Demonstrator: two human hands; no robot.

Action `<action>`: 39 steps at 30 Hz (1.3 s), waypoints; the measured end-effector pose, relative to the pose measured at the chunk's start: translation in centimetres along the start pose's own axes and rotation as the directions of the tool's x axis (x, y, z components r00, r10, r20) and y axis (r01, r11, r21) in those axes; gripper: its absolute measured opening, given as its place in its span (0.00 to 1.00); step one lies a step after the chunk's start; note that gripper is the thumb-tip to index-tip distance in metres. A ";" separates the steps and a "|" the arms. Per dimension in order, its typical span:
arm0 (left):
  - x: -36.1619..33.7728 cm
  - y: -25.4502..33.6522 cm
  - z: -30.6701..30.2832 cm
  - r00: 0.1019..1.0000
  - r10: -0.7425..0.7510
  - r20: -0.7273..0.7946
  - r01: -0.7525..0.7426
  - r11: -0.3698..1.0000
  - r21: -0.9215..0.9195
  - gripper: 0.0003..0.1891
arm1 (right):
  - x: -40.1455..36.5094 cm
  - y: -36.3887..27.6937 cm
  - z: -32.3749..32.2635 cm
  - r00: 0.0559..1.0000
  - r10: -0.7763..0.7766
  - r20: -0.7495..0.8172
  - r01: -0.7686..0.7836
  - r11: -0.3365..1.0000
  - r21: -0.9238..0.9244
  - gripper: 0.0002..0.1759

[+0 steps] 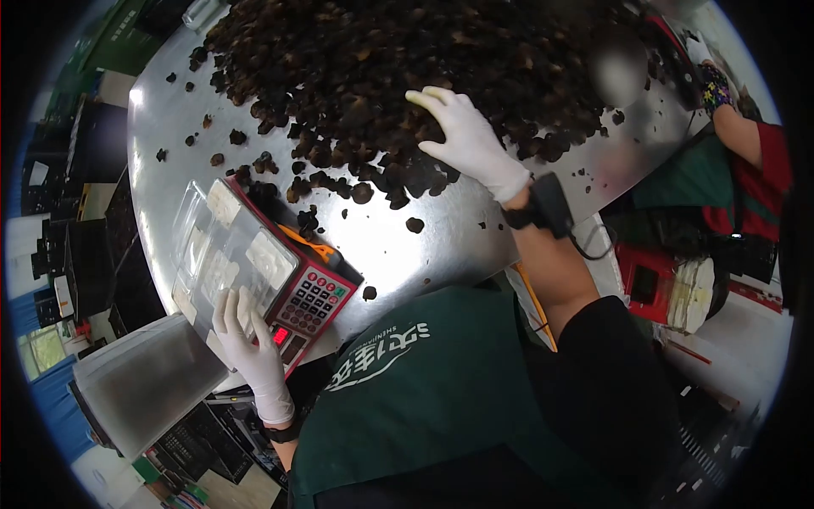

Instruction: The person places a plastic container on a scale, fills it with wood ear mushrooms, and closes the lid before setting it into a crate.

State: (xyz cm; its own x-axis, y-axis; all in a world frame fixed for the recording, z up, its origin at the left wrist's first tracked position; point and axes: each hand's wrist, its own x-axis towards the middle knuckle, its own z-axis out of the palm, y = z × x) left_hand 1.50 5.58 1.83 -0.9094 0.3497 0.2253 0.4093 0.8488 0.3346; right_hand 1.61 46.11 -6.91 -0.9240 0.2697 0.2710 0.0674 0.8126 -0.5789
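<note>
My right hand (466,140), in a white glove, is held over the near edge of a large heap of dark brown mushroom-like pieces (356,110). Its fingers are stretched out and the thumb stands apart. My left hand (252,356), gloved too, lies with extended fingers at the near edge of a clear plastic tray (191,254) with pale squarish patches. Under the tray is a red weighing scale (297,335) with a keypad and a lit red display. An orange-handled tool (307,244) lies beside the scale, partly hidden.
The metal table (381,246) carries scattered loose pieces around the heap. A translucent bin (144,382) stands left of the scale, off the table. At the right, another person (738,144) in a red top and patterned sleeve stands at the table, near a second red scale (644,280).
</note>
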 end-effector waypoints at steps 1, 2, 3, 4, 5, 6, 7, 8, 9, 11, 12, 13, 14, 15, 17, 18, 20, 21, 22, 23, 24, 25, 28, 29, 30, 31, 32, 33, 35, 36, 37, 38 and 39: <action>-0.4 0.1 -0.1 1.000 -0.015 -0.016 0.015 1.000 0.010 0.20 | 0.2 0.6 1.1 0.998 0.053 0.015 -0.054 0.992 0.114 0.28; -0.9 0.1 -0.1 0.999 -0.030 -0.033 0.030 0.999 0.019 0.20 | 0.3 1.3 2.4 0.994 0.102 0.037 -0.108 0.968 0.225 0.25; -1.1 0.1 -0.1 0.998 -0.046 -0.052 0.047 0.999 0.027 0.20 | 0.6 1.5 3.0 0.987 0.147 0.066 -0.160 0.930 0.330 0.22; -1.3 0.2 -0.1 0.996 -0.054 -0.065 0.055 0.998 0.017 0.20 | 0.5 1.8 3.1 0.993 0.102 -0.059 -0.071 0.917 0.393 0.14; -1.6 0.2 -0.2 0.995 -0.063 -0.074 0.064 0.998 0.006 0.21 | 0.1 2.2 2.8 0.981 0.194 -0.007 -0.173 0.887 0.429 0.13; -1.9 0.2 -0.3 0.994 -0.072 -0.081 0.072 0.997 -0.005 0.21 | -0.3 2.8 2.2 0.957 0.286 0.048 -0.276 0.846 0.456 0.12; -1.9 0.2 -0.4 0.993 -0.082 -0.083 0.082 0.997 -0.003 0.21 | -0.7 3.7 2.0 0.956 0.292 0.018 -0.263 0.832 0.488 0.12; -2.0 0.2 -0.4 0.993 -0.089 -0.084 0.088 0.996 -0.005 0.21 | -1.4 4.3 1.5 0.946 0.325 0.008 -0.281 0.805 0.522 0.12; -2.0 0.2 -0.5 0.992 -0.096 -0.083 0.095 0.995 -0.006 0.21 | -1.8 3.9 0.5 0.937 0.350 0.013 -0.306 0.799 0.518 0.12; -2.0 0.1 -0.4 0.991 -0.104 -0.081 0.104 0.995 -0.005 0.21 | -2.5 3.5 -0.5 0.951 0.308 -0.007 -0.275 0.858 0.434 0.14; -2.0 0.3 -0.3 0.993 -0.091 -0.082 0.091 0.996 -0.002 0.21 | -2.7 3.4 -0.6 0.972 0.235 -0.026 -0.212 0.912 0.351 0.17; -1.8 0.4 -0.2 0.994 -0.077 -0.083 0.077 0.997 0.002 0.21 | -3.0 3.1 -0.8 0.986 0.160 -0.038 -0.145 0.954 0.264 0.20; -1.7 0.6 -0.1 0.995 -0.061 -0.083 0.062 0.998 0.006 0.21 | -3.4 2.2 -0.5 0.996 0.085 -0.021 -0.078 0.973 0.218 0.24; -1.6 0.5 0.1 0.996 -0.052 -0.078 0.052 0.999 -0.005 0.21 | -3.4 0.0 -0.1 1.000 0.010 -0.002 -0.010 0.985 0.174 0.28; -1.5 0.4 0.4 0.997 -0.031 -0.070 0.030 0.999 -0.028 0.22 | -2.9 -2.4 1.7 0.988 -0.132 0.084 0.127 0.990 0.065 0.36; -1.4 0.5 0.5 0.997 -0.033 -0.070 0.030 0.999 -0.046 0.22 | -2.7 -2.8 3.1 0.969 -0.195 0.152 0.197 0.980 0.005 0.41; -1.3 0.6 0.6 0.997 -0.038 -0.071 0.032 0.996 -0.081 0.23 | -2.2 -2.6 5.8 0.969 -0.229 0.089 0.239 0.964 -0.114 0.33; -1.3 0.7 0.5 0.997 -0.034 -0.072 0.029 0.997 -0.075 0.23 | -1.7 -2.1 6.8 0.975 -0.207 0.083 0.216 0.970 -0.109 0.31; -1.3 0.8 0.4 0.997 -0.033 -0.076 0.028 0.997 -0.067 0.23 | -1.1 -1.8 7.6 0.979 -0.189 0.076 0.197 0.975 -0.104 0.28; -1.3 0.7 0.2 0.996 -0.034 -0.082 0.029 0.998 -0.059 0.23 | -0.8 -1.4 7.9 0.981 -0.187 0.047 0.190 0.980 -0.066 0.20; -1.5 0.6 0.0 0.995 -0.049 -0.088 0.044 0.998 -0.052 0.23 | -0.3 -1.4 7.4 0.978 -0.203 0.042 0.205 0.978 -0.050 0.17; -1.6 0.5 -0.2 0.994 -0.063 -0.094 0.059 0.997 -0.047 0.23 | 0.0 -0.9 7.4 0.983 -0.181 0.023 0.181 0.983 0.015 0.16; -1.8 -0.2 -0.5 0.987 -0.089 -0.133 0.089 0.996 -0.005 0.23 | 1.7 -0.8 6.1 0.998 -0.024 -0.052 0.041 0.935 0.353 0.12; -1.8 -0.6 -0.6 0.984 -0.096 -0.148 0.099 0.995 0.012 0.23 | 2.1 -1.1 5.2 0.962 0.234 0.141 -0.271 0.748 0.606 0.12; -1.9 -1.1 -0.4 0.980 -0.093 -0.177 0.098 0.995 0.017 0.22 | 2.6 -2.3 3.6 0.829 0.402 0.389 -0.545 0.421 0.725 0.14; -1.9 -1.7 -0.2 0.975 -0.089 -0.206 0.095 0.995 0.022 0.22 | 2.9 -2.8 2.5 0.785 0.371 0.495 -0.570 0.122 0.812 0.17; -2.0 -2.2 0.1 0.969 -0.085 -0.233 0.094 0.995 0.027 0.21 | 3.0 -2.3 2.3 0.766 0.306 0.566 -0.588 -0.024 0.809 0.18; -1.9 -2.5 0.3 0.964 -0.082 -0.254 0.100 0.993 0.058 0.19 | 3.1 -1.6 2.3 0.746 0.229 0.626 -0.603 -0.168 0.780 0.18; -1.8 -3.1 1.0 0.967 -0.148 -0.208 0.154 0.988 0.014 0.18 | 3.4 -1.1 3.0 0.731 0.069 0.679 -0.611 -0.377 0.696 0.22; -1.8 -3.4 1.1 0.966 -0.181 -0.184 0.184 0.983 -0.005 0.17 | 3.7 -1.7 3.1 0.735 0.040 0.676 -0.619 -0.367 0.695 0.23; -1.7 -3.2 1.2 0.968 -0.181 -0.172 0.181 0.983 -0.016 0.17 | 3.9 -2.5 3.3 0.738 0.008 0.674 -0.628 -0.358 0.692 0.23; -1.6 -3.2 1.4 0.968 -0.174 -0.179 0.169 0.985 -0.042 0.17 | 4.2 -3.5 3.4 0.739 -0.025 0.673 -0.637 -0.350 0.687 0.23; -1.6 -3.3 1.7 0.968 -0.168 -0.187 0.158 0.985 -0.065 0.17 | 4.6 -4.6 3.7 0.732 -0.047 0.680 -0.652 -0.339 0.678 0.25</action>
State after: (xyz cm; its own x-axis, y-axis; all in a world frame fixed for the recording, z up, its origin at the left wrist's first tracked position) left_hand 1.50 2.88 -1.24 -0.9350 0.1221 0.3329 0.2644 0.8657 0.4250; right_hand -4.29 41.71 -5.83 -0.9353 -0.1917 -0.2975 0.3241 -0.8018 -0.5020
